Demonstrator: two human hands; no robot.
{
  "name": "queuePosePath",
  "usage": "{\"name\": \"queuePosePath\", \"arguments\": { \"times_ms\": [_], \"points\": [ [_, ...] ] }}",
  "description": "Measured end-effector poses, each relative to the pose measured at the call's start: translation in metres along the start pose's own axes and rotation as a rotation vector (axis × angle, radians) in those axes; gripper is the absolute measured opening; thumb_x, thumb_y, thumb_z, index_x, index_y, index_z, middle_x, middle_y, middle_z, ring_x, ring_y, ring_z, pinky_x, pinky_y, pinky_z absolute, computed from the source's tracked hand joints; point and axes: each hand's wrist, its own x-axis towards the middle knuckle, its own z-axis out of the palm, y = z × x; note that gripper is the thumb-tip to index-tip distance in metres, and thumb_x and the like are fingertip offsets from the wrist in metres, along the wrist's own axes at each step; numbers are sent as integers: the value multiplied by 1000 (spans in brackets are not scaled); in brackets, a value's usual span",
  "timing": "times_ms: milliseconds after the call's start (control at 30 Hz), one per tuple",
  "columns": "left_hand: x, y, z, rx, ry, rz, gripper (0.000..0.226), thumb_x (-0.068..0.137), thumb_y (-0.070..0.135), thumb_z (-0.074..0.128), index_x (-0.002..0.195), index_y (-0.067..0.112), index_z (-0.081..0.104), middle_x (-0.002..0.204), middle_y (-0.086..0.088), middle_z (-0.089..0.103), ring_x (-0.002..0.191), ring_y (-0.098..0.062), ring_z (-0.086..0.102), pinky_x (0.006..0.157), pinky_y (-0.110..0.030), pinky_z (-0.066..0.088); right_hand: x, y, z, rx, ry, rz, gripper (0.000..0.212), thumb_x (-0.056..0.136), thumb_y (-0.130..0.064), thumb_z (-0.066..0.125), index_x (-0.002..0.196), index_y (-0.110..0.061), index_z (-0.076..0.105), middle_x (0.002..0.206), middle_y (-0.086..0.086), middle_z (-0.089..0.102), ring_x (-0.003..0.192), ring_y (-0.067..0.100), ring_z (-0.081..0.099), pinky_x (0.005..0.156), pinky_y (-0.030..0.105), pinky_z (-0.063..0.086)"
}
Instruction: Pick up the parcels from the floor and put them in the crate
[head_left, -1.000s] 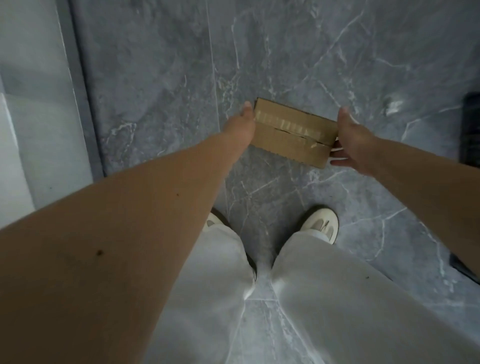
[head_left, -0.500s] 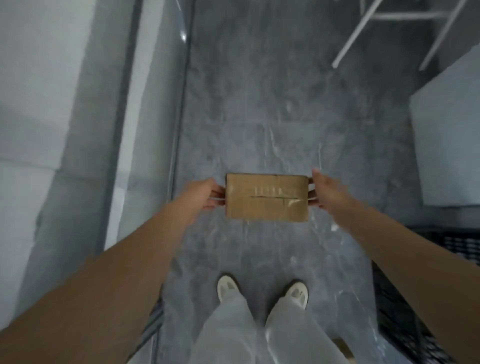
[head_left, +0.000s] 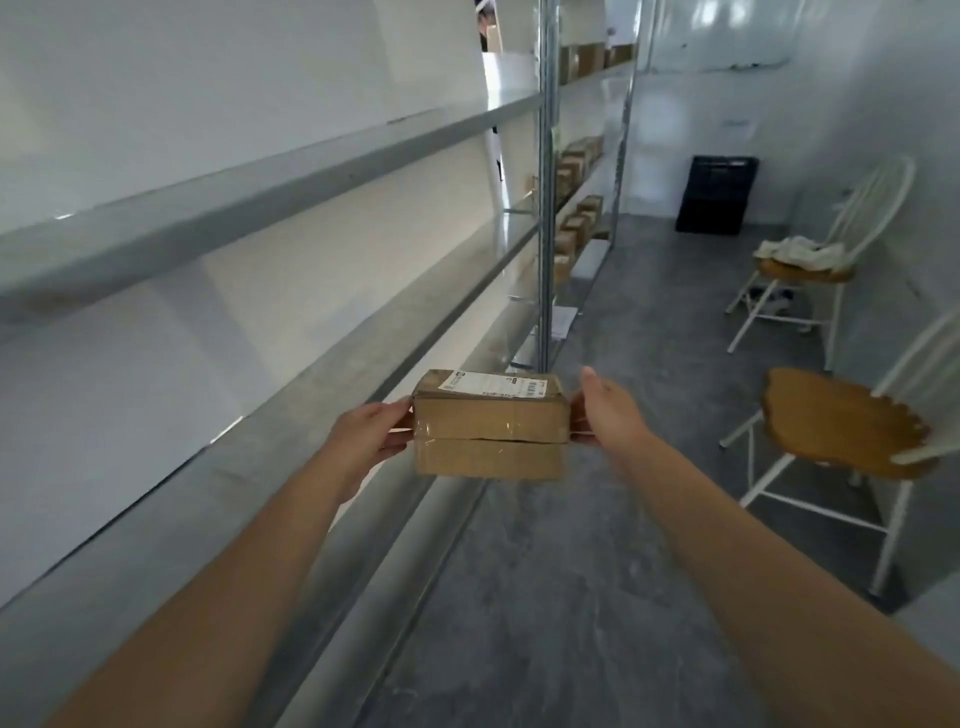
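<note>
A brown cardboard parcel (head_left: 488, 431) is held in the air at about the level of the lowest shelf, well clear of the grey marbled floor (head_left: 571, 597). It has a white shipping label on its top face and clear tape over the seam on its near side. The left grip (head_left: 371, 434) clasps its left end, thumb on the upper edge and fingers tucked beneath. The right grip (head_left: 605, 410) is clamped on the right end, thumb raised. Long grey metal shelving (head_left: 311, 171) runs along the left wall to an upright post (head_left: 544, 208). Beyond the post, the shelves carry rows of small cardboard boxes (head_left: 576, 228). A black crate (head_left: 717, 195) stands on the floor against the far white wall, well apart from the parcel. On the right are two white spindle-back chairs with wooden seats, the near chair (head_left: 836, 421) bare and the far chair (head_left: 800, 273) bearing a crumpled pale cloth (head_left: 802, 252).
</note>
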Motion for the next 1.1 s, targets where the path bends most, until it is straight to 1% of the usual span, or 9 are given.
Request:
{"name": "queuePosePath", "arguments": {
  "times_ms": [100, 200, 333, 433, 500, 633, 767, 933, 1100],
  "points": [
    [-28, 16, -5, -86, 116, 80, 22, 99, 21, 58, 109, 5, 67, 110, -13, 72, 104, -28, 69, 91, -37, 55, -1, -33, 1, -55, -107, -70, 33, 99, -37, 48, 77, -18, 63, 94, 12, 70, 85, 29, 68, 79, 43, 59],
    [-59, 27, -14, -151, 202, 136, 22, 99, 23, 57, 111, 9, 68, 109, -9, 74, 105, -25, 69, 87, -31, 54, -2, -49, 14, -39, -224, -130, 23, 96, -26, 54, 89, -9, 67, 100, 15, 71, 81, 24, 69, 70, 33, 57],
    [-122, 31, -37, -211, 334, 165, 28, 96, 27, 60, 112, 5, 69, 108, -7, 74, 105, -21, 69, 82, -26, 58, -22, -60, 43, -19, -359, -145, 22, 94, -30, 59, 100, -9, 57, 102, 14, 67, 95, 30, 67, 84, 42, 58],
    [-170, 21, -59, -134, 564, 166, 23, 91, 27, 67, 100, 7, 75, 106, -6, 74, 106, -24, 68, 95, -36, 55, -49, -68, 78, -37, -446, -201, 20, 92, -32, 61, 92, -13, 55, 99, 10, 65, 94, 27, 64, 84, 43, 56],
    [-202, 13, -76, -104, 701, 161, 19, 89, 22, 69, 90, 4, 75, 109, -3, 73, 107, -25, 67, 100, -41, 52, -75, -76, 102, -42, -515, -273, 18, 94, -31, 57, 95, -13, 55, 99, 7, 62, 90, 20, 60, 77, 37, 51],
    [-276, -6, -111, -166, 787, 192, 14, 92, 11, 64, 99, -1, 66, 117, -4, 71, 102, -23, 70, 95, -38, 55, -150, -92, 146, -36, -644, -410, 15, 96, -27, 51, 100, -12, 51, 96, 3, 56, 79, 9, 49, 60, 28, 36],
    [-370, -33, -154, -14, 884, 290, 31, 87, 8, 70, 116, 18, 64, 116, 3, 70, 108, -16, 68, 91, -31, 56, -232, -99, 191, -87, -829, -567, 14, 98, -26, 48, 97, -12, 49, 97, 5, 56, 79, 10, 50, 58, 26, 33],
    [-501, -70, -201, 46, 1031, 233, 40, 90, 26, 68, 129, 32, 61, 126, 16, 65, 115, -7, 62, 96, -35, 52, -353, -79, 255, -243, -1111, -667, 19, 100, -30, 46, 97, -12, 49, 85, 0, 54, 75, 10, 50, 59, 25, 36],
    [-605, -130, -234, -207, 1206, 302, 35, 99, 16, 53, 132, 20, 59, 124, 2, 69, 115, -15, 65, 97, -30, 53, -480, -33, 309, -299, -1331, -692, 21, 99, -31, 50, 102, -10, 50, 91, 2, 57, 82, 12, 55, 62, 25, 39]
  ]
}}
